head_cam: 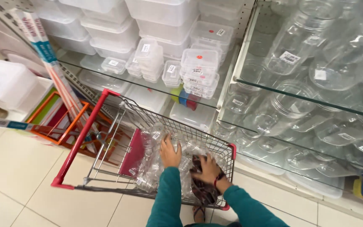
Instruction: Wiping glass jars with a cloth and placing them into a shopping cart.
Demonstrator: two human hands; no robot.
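Head view, left hand (169, 152) flat, open on clear jars (156, 162), right hand (209, 169) open on dark bag (200, 185), cart (106, 138).

cart (106, 138) before shelves (232, 80) | jars (156, 159) in cart | hands (190, 162) on jars

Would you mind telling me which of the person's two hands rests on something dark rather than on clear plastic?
The right hand, on a dark patterned item; the left hand touches clear containers.

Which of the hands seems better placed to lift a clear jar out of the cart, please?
Probably the left hand: it rests on the clear jars in the cart, while the right hand lies on a dark patterned item.
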